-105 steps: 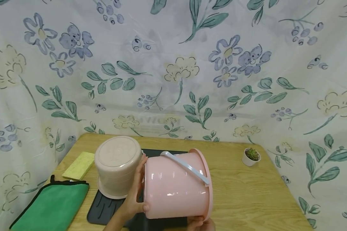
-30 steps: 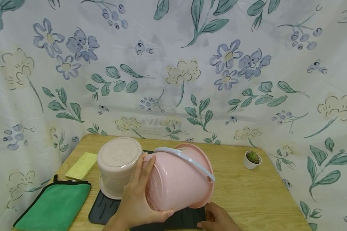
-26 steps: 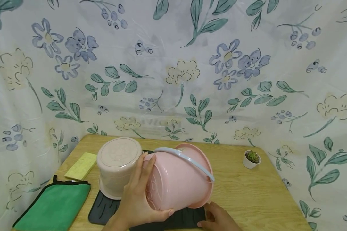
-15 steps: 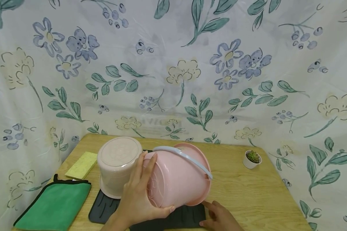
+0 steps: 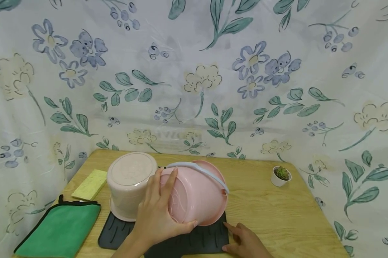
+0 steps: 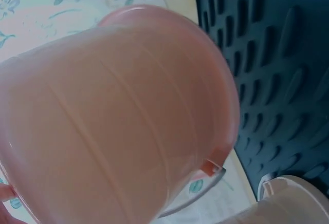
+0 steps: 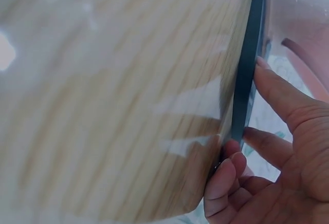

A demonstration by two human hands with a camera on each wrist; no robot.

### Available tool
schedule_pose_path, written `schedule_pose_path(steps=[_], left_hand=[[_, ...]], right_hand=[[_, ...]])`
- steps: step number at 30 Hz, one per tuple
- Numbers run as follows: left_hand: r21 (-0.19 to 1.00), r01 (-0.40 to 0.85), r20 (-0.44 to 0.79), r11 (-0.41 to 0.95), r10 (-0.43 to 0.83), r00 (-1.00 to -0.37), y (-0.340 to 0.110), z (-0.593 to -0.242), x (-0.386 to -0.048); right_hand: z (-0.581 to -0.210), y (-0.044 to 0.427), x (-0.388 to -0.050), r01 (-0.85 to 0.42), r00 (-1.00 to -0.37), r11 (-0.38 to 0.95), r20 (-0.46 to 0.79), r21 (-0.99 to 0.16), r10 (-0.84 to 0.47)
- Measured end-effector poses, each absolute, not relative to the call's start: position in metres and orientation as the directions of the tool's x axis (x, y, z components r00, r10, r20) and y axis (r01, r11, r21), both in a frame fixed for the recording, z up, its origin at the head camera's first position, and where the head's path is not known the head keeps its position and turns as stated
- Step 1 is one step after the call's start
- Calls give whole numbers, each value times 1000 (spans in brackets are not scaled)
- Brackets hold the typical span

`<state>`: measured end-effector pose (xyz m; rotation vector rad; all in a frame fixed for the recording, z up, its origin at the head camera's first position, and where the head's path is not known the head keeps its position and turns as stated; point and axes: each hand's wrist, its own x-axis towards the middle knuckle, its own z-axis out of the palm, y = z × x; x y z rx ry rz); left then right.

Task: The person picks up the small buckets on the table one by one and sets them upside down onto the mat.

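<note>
My left hand (image 5: 156, 211) grips a pink plastic bucket (image 5: 200, 190) around its base, thumb below and fingers above. The bucket is tipped on its side in the air, its mouth facing right and away. Its pale blue handle (image 5: 203, 170) lies over the upper side. Below it is a black ridged mat (image 5: 210, 236). My right hand (image 5: 245, 240) touches the mat's right edge with index finger and thumb; the right wrist view shows fingertips (image 7: 261, 64) against the mat's side and other fingers curled. A beige bucket (image 5: 132, 186) stands upside down on the mat's left part.
At the left lie a yellow sponge (image 5: 90, 184) and a green cloth (image 5: 60, 227) with black trim. A small potted succulent (image 5: 281, 175) stands at the far right of the wooden table (image 5: 271, 211). A floral curtain (image 5: 194, 71) hangs behind and around the sides.
My right hand has left the pink bucket's rim for the mat's edge. The bucket has tilted and, lately, shifted slightly up and left. More of the mat's right end now shows.
</note>
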<state>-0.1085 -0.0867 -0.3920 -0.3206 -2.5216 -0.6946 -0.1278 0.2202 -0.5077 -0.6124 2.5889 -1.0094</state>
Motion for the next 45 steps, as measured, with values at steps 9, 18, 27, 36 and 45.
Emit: schedule_pose_path(steps=[9, 18, 27, 36, 45], left_hand=[[334, 324, 523, 885, 111, -845, -82, -388, -115], [252, 333, 508, 909, 168, -845, -79, -385, -124], [189, 331, 482, 924, 207, -851, -74, -384, -136], [183, 313, 425, 932, 212, -880, -73, -386, -145], [186, 332, 406, 925, 235, -883, -69, -387, -154]], right_hand=[[-509, 219, -128, -265, -868, 662, -125, -701, -480], [-509, 219, -128, -257, -872, 673, -133, -694, -470], [-510, 220, -128, -244, -873, 671, -143, -700, -466], [-510, 219, -127, -208, -883, 682, -166, -701, -440], [-511, 220, -128, -203, -885, 678, -164, -706, -436]])
